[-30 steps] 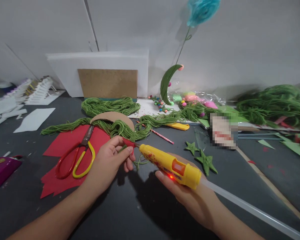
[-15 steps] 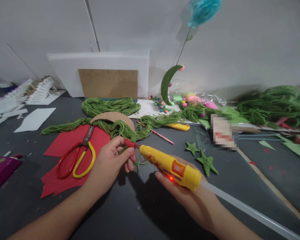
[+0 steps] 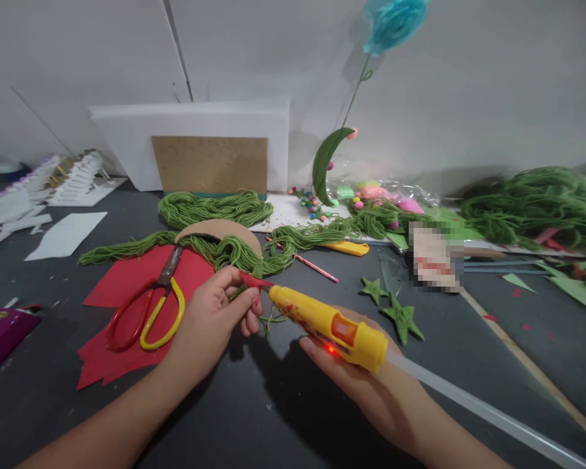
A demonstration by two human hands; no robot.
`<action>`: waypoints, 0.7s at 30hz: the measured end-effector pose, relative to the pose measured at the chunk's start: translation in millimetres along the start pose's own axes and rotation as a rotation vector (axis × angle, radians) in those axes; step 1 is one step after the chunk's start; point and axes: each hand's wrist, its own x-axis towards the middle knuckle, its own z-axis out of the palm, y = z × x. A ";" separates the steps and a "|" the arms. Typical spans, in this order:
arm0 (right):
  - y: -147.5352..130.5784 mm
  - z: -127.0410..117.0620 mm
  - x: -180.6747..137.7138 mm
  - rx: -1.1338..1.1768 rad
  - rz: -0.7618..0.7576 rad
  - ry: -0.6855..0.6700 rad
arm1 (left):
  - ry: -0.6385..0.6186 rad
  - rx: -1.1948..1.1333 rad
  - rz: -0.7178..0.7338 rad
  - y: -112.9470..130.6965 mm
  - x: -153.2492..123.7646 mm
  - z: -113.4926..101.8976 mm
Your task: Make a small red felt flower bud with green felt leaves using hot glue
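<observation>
Your right hand [image 3: 371,384] is wrapped around the yellow glue gun [image 3: 329,320], which lies tilted across your palm. Its red light is lit and a clear glue stick [image 3: 469,407] trails out of its back end. The gun's nozzle touches a small red piece [image 3: 250,281], which your left hand [image 3: 209,319] pinches between thumb and forefinger just left of the gun's tip. A few green threads hang below that pinch. Left of the gun, the scissors [image 3: 149,306] lie on red paper [image 3: 122,283] on the bench [image 3: 283,417]. Beyond the gun's tip, green yarn [image 3: 234,251] drapes over a curved piece of cardboard [image 3: 219,228]. Just right of the gun lie two green stars [image 3: 403,319].
</observation>
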 end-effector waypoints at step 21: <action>38.5 -35.9 36.2 -1.031 -0.188 -0.288 | -0.467 -0.600 -0.205 17.0 -9.9 -19.5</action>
